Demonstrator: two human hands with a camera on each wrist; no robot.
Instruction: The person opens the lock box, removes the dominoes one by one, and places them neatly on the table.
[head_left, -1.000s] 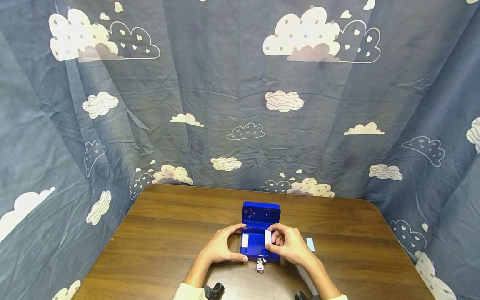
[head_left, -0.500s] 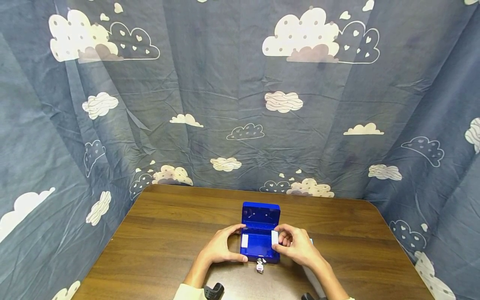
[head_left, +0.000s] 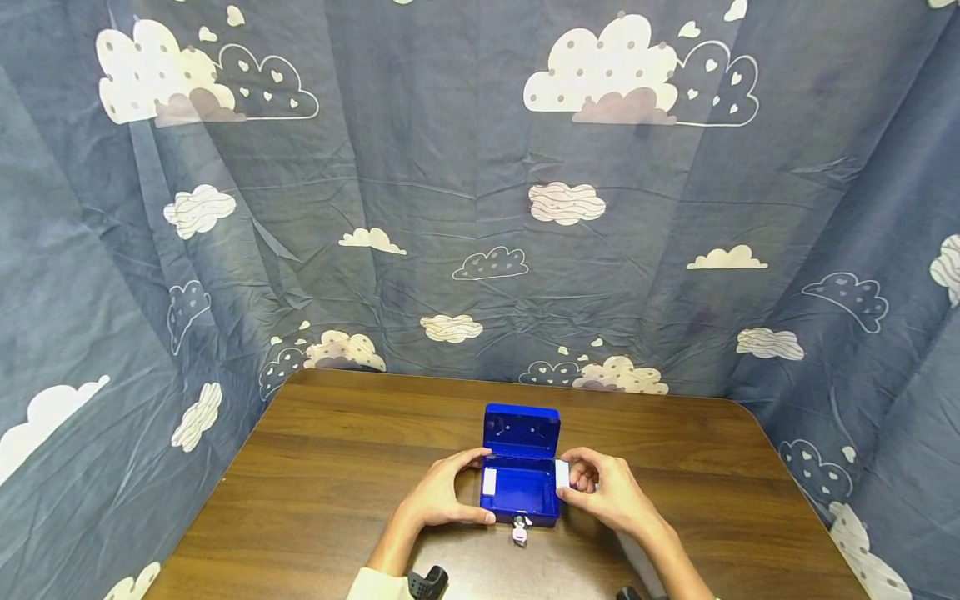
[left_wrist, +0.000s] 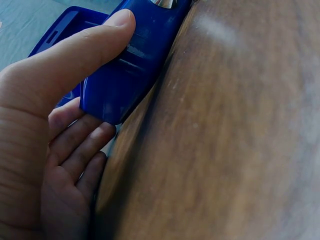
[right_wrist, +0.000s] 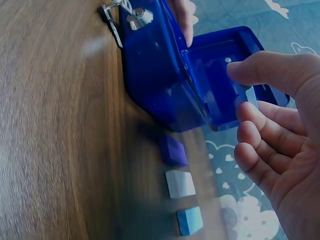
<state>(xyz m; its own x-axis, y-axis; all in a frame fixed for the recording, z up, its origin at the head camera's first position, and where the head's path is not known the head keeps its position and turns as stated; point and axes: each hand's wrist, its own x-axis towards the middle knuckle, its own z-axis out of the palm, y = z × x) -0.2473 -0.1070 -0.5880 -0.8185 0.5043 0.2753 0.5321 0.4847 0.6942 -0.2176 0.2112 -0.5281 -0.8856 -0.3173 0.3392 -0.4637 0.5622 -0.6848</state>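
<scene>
A blue cash box (head_left: 519,490) stands on the table with its lid (head_left: 522,432) raised. My left hand (head_left: 444,493) grips its left side; in the left wrist view the thumb lies on the front wall and the fingers reach under the side. Between thumb and fingertips my right hand (head_left: 606,492) pinches a pale flat block (head_left: 562,474) at the box's right edge. Only a thin part of it shows in the right wrist view. Inside the box, at the left, lies a white rectangular piece (head_left: 490,482). Keys (head_left: 521,532) hang from the front lock.
On the table beside the box, a purple block (right_wrist: 173,151), a white block (right_wrist: 180,184) and a light blue block (right_wrist: 190,221) stand in a row; my right hand mostly hides them in the head view. A cloud-patterned curtain (head_left: 491,325) hangs behind the wooden table (head_left: 360,417).
My right hand has carried the pale block rightward, from above the box's interior to its right edge. The left hand and the box have stayed put.
</scene>
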